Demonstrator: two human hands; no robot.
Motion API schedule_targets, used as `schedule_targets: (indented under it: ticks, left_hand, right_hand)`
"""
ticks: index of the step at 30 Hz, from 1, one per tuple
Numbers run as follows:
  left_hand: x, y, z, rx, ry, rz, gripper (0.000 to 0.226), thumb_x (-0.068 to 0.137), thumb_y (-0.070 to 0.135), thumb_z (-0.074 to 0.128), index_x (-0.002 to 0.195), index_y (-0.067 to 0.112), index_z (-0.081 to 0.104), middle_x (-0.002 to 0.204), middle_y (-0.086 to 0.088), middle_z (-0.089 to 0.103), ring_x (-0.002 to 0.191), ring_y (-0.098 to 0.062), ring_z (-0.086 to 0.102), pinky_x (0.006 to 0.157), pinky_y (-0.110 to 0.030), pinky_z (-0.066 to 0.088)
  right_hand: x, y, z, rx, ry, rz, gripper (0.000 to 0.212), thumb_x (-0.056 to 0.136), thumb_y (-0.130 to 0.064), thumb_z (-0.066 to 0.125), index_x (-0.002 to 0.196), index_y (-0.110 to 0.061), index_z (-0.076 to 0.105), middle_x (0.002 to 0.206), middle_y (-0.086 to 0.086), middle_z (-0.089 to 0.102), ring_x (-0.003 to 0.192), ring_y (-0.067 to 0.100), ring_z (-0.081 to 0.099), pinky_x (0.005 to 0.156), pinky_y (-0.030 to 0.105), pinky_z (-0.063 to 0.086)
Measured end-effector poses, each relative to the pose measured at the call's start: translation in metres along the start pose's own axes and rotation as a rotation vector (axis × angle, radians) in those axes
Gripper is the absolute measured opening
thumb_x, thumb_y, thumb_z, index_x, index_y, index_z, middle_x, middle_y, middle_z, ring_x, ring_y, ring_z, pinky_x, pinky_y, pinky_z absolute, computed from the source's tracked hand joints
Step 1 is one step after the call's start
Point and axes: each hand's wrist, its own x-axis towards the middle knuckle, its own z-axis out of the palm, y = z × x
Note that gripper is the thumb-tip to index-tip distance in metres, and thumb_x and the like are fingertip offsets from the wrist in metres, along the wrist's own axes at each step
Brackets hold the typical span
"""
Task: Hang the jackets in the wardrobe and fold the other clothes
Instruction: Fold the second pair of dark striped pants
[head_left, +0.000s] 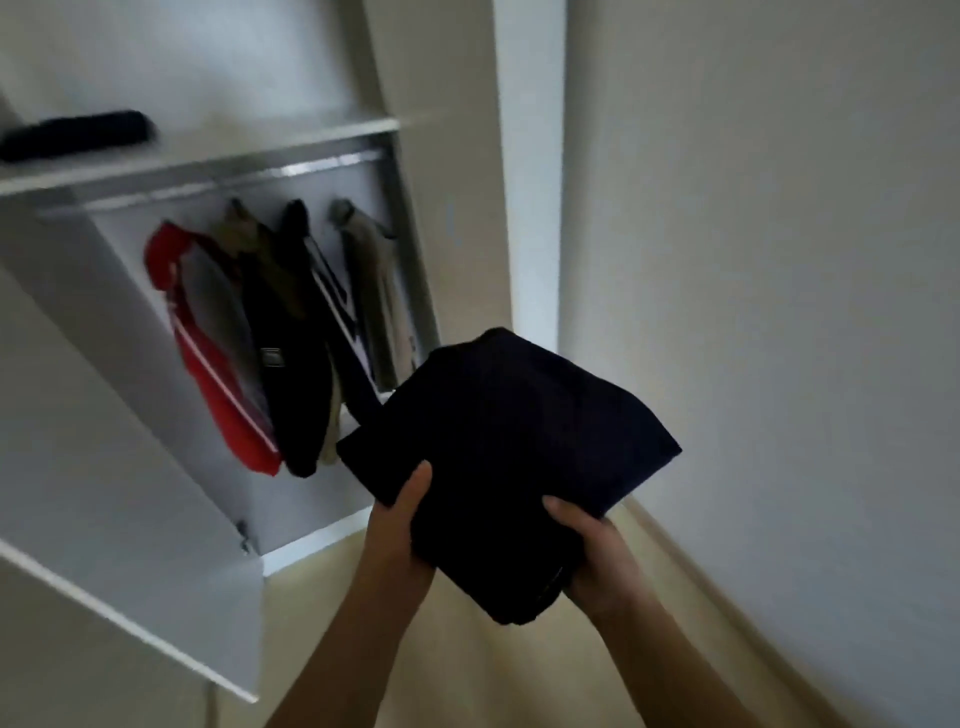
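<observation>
You hold the folded dark garment (509, 441) in front of you with both hands, in the middle of the view. Your left hand (402, 525) grips its near edge at 7 o'clock, with the thumb pressed on top and the fingers clamped out of sight beneath the cloth. Your right hand (589, 551) grips the edge at 5 o'clock the same way, thumb on top and fingers hidden under. The garment lies flat between your thumbs and reaches away from you toward 12 o'clock. At 10 o'clock from it the wardrobe (130, 244) stands open. A red jacket (218, 374) and a black jacket (291, 374) hang among others below the rail (311, 169). On the shelf (260, 150) above lies a dark bundle (72, 135), blurred.
</observation>
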Motion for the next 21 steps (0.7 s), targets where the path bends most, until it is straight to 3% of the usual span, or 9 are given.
schedule_targets:
  ticks: [3,7,12,16,19,21]
  left_hand:
    - [0.011,0.043,-0.063,0.052,0.236,0.140,0.054,0.077,0.017,0.069,0.129,0.021,0.054,0.125,-0.007,0.064,0.109,-0.024,0.064,0.079,-0.034,0.057]
    - [0.047,0.106,-0.123,0.074,0.331,0.231,0.057,0.072,0.009,0.067,0.127,0.017,0.055,0.117,-0.009,0.067,0.104,-0.027,0.066,0.075,-0.033,0.058]
    - [0.120,0.195,-0.184,0.025,0.353,0.228,0.055,0.070,0.004,0.065,0.124,0.007,0.056,0.112,-0.016,0.068,0.098,-0.031,0.068,0.068,-0.034,0.058]
    - [0.194,0.288,-0.226,0.120,0.318,0.247,0.043,0.071,0.009,0.065,0.114,0.007,0.062,0.098,-0.011,0.073,0.087,-0.027,0.072,0.061,-0.031,0.058]
    - [0.252,0.369,-0.249,0.181,0.331,0.242,0.042,0.069,0.015,0.067,0.111,0.007,0.065,0.102,-0.011,0.073,0.090,-0.027,0.071,0.064,-0.033,0.058]
    - [0.288,0.424,-0.261,0.212,0.385,0.250,0.045,0.064,0.017,0.071,0.108,0.009,0.067,0.103,-0.008,0.073,0.089,-0.025,0.071,0.071,-0.034,0.056]
  right_hand:
    - [0.052,0.027,0.071,-0.038,-0.108,0.069,0.050,0.072,-0.005,0.068,0.121,-0.007,0.057,0.108,0.018,0.069,0.098,0.036,0.068,0.076,0.044,0.058]
    - [0.120,0.037,0.146,-0.029,-0.272,0.109,0.043,0.080,-0.016,0.060,0.122,-0.004,0.058,0.100,0.016,0.069,0.090,0.030,0.069,0.071,0.039,0.057]
    - [0.222,0.034,0.233,0.114,-0.396,0.092,0.040,0.092,-0.032,0.053,0.126,-0.013,0.063,0.128,0.014,0.062,0.114,0.031,0.062,0.087,0.042,0.053]
    - [0.310,0.013,0.311,0.150,-0.569,0.071,0.054,0.089,-0.041,0.056,0.135,-0.013,0.055,0.134,0.015,0.057,0.117,0.032,0.060,0.086,0.042,0.054]
    - [0.367,-0.023,0.381,0.195,-0.707,-0.048,0.082,0.065,-0.049,0.080,0.136,-0.022,0.049,0.122,0.011,0.066,0.111,0.031,0.064,0.083,0.047,0.055]
    - [0.403,-0.053,0.427,0.146,-0.726,-0.104,0.090,0.059,-0.056,0.082,0.134,-0.020,0.050,0.128,0.011,0.062,0.120,0.031,0.058,0.094,0.053,0.049]
